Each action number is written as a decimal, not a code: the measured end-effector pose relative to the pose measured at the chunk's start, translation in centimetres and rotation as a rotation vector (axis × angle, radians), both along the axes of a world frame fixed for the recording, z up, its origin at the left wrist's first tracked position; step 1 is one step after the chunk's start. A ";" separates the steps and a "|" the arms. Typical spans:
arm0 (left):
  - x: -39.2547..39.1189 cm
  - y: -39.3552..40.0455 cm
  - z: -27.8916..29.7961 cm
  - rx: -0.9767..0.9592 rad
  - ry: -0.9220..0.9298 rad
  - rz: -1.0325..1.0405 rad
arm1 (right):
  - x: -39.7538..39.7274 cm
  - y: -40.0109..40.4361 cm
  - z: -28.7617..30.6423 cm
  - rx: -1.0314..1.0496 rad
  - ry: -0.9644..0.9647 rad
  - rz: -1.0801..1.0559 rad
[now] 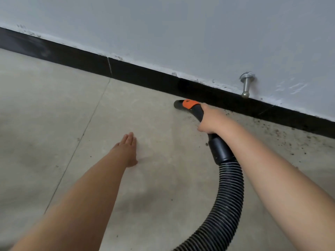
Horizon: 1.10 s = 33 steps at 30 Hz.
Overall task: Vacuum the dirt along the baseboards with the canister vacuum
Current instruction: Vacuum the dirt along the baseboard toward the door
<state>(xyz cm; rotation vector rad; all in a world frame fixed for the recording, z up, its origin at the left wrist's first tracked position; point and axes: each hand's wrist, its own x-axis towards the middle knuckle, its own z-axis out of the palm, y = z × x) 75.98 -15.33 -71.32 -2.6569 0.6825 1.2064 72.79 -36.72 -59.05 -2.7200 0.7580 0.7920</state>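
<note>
Hose [228, 192]: black, ribbed — curves up from the bottom edge to a smooth cuff.
Floor [54, 109]: pale tiles, thin grout lines.
Baseboard [145, 74]: black strip under a grey wall.
Right hand [211, 122]: curled round the black nozzle handle [198, 113], orange clip on top; nozzle mouth just beside the baseboard.
Left hand [127, 151]: fingers straight, holding nothing — over the floor.
Dirt [282, 131]: dark specks along the baseboard, right of the nozzle.
Doorstop [246, 85]: metal, on the wall.
</note>
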 end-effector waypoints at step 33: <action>-4.7 -7.7 1.1 -0.128 -0.088 -0.172 | -9.0 -5.9 -0.4 -0.010 0.005 -0.173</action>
